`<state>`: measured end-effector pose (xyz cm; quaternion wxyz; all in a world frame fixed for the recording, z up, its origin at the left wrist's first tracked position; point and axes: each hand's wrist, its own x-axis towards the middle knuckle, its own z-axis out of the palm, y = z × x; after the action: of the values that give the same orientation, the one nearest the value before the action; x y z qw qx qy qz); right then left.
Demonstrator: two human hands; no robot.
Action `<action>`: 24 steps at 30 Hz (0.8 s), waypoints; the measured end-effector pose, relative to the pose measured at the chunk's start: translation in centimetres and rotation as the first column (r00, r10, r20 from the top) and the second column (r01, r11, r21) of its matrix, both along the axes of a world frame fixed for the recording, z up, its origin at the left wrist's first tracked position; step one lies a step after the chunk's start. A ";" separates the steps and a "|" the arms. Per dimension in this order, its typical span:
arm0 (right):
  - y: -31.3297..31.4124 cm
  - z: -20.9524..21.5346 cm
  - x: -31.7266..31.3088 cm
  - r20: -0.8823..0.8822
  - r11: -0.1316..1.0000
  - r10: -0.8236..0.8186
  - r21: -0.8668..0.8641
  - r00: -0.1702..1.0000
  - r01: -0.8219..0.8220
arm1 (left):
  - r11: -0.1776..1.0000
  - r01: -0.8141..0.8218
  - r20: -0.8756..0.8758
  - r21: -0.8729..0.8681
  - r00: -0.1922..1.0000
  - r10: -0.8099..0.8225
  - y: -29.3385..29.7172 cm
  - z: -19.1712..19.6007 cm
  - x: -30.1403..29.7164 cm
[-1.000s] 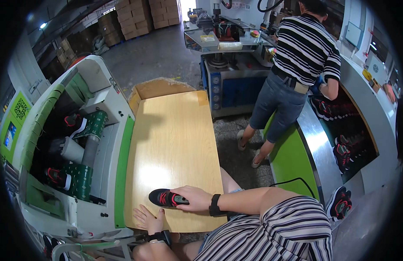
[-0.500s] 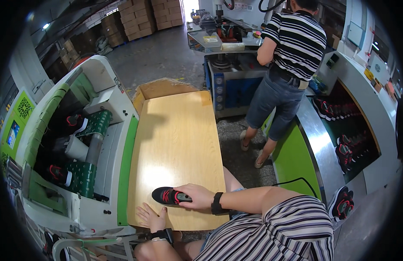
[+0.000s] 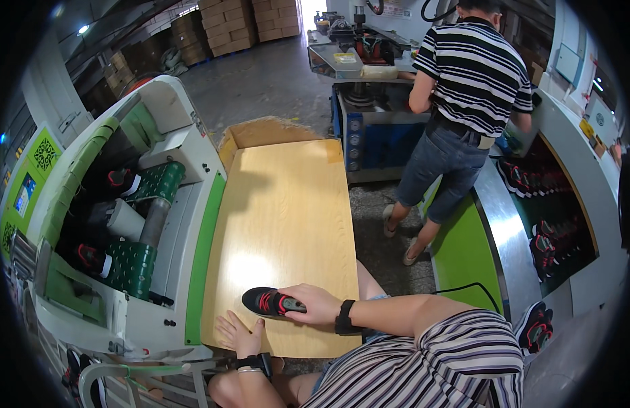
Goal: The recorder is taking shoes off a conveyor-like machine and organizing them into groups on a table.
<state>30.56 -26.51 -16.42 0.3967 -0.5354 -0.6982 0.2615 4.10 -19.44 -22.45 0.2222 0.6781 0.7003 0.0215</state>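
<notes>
The right hand [image 3: 313, 304] curls over the heel of a small black, red-trimmed fabric shoe [image 3: 268, 301] on the pale wooden table [image 3: 287, 204] (likely light, soft-sided, best gripped there), just beyond the flat, spread left hand [image 3: 237, 332].

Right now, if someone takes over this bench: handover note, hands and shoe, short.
Right hand: resting on the heel end of the black shoe with red trim; whether it grips it cannot be told.
Left hand: flat, palm down, on the near edge of the wooden table, holding nothing.
Shoe: lies on its side at the near end of the table, toe toward the green and white machine.
Done: shoe is on the table.
Left: shoe not yet in the machine.
</notes>
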 end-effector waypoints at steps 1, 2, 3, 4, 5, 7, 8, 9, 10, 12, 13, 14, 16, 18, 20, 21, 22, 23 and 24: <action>0.0 0.0 0.0 0.002 1.000 0.002 0.010 1.000 -0.002 | 1.000 -0.001 0.002 0.004 1.000 0.001 0.0 0.0 -0.1; 0.1 0.0 0.0 0.005 1.000 0.003 0.020 1.000 -0.003 | 1.000 -0.002 0.005 0.008 1.000 0.002 0.0 -0.1 -0.1; 0.1 0.0 0.0 0.007 1.000 0.003 0.029 1.000 -0.003 | 1.000 -0.002 0.007 0.011 1.000 0.002 0.0 -0.2 -0.1; 0.1 0.0 -0.1 0.004 1.000 0.001 0.023 1.000 -0.001 | 1.000 -0.003 0.010 0.010 1.000 0.003 -0.1 -0.2 -0.2; 0.1 0.0 -0.1 0.001 1.000 -0.001 0.017 1.000 0.001 | 1.000 -0.003 0.012 0.008 1.000 0.003 -0.1 -0.1 -0.2; 0.0 0.2 -0.1 -0.001 1.000 -0.004 0.011 1.000 0.004 | 1.000 -0.001 0.009 0.004 1.000 0.001 -0.1 0.0 -0.2; 0.0 0.2 -0.1 -0.001 1.000 -0.004 0.010 1.000 0.004 | 1.000 0.001 0.005 0.001 1.000 -0.001 -0.1 0.1 -0.1; 0.0 0.2 -0.1 -0.001 1.000 -0.004 0.010 1.000 0.004 | 1.000 0.002 0.000 -0.001 1.000 -0.002 -0.1 0.2 -0.1; 0.0 0.2 -0.1 0.000 1.000 -0.006 0.016 1.000 0.006 | 1.000 0.003 0.002 -0.002 1.000 -0.003 -0.1 0.2 -0.1; 0.1 0.0 -0.1 0.001 1.000 -0.008 0.027 1.000 0.008 | 1.000 0.003 0.004 -0.003 1.000 -0.003 -0.1 0.3 -0.1; 0.1 0.0 -0.1 0.003 1.000 -0.009 0.027 1.000 0.009 | 1.000 0.004 0.003 -0.003 1.000 -0.004 -0.1 0.3 -0.1; 0.1 0.0 0.0 0.006 1.000 -0.010 0.027 1.000 0.010 | 1.000 0.005 0.001 -0.003 1.000 -0.005 -0.1 0.2 0.0; 0.1 -0.1 0.0 0.009 1.000 -0.011 0.027 1.000 0.010 | 1.000 0.004 -0.001 -0.004 1.000 -0.004 0.0 0.2 0.0; 0.2 -0.3 0.0 0.012 1.000 -0.008 0.028 1.000 0.008 | 1.000 0.000 -0.002 -0.003 1.000 0.000 0.0 0.1 0.1; 0.2 -0.3 0.2 0.008 1.000 -0.009 0.011 1.000 0.009 | 1.000 0.006 0.003 -0.007 1.000 -0.006 -0.1 0.4 0.3; 0.2 -0.4 0.3 0.006 1.000 -0.008 0.003 1.000 0.008 | 1.000 0.008 0.005 -0.009 1.000 -0.008 0.0 0.5 0.5; 0.2 -0.5 0.2 0.008 1.000 -0.013 0.028 1.000 0.013 | 1.000 0.006 0.011 -0.006 1.000 -0.006 -0.1 0.6 0.4; 0.3 -0.7 0.1 0.010 0.999 -0.016 0.052 1.000 0.015 | 1.000 0.002 0.018 -0.002 1.000 -0.002 -0.3 0.6 0.3; 0.3 -0.8 -0.1 0.012 0.997 -0.015 0.077 1.000 0.014 | 1.000 -0.005 0.024 0.001 1.000 0.005 -0.3 0.7 0.1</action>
<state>30.43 -26.17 -17.18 0.4146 -0.5266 -0.7063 0.2280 4.21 -19.78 -21.78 0.2302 0.6763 0.6991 0.0308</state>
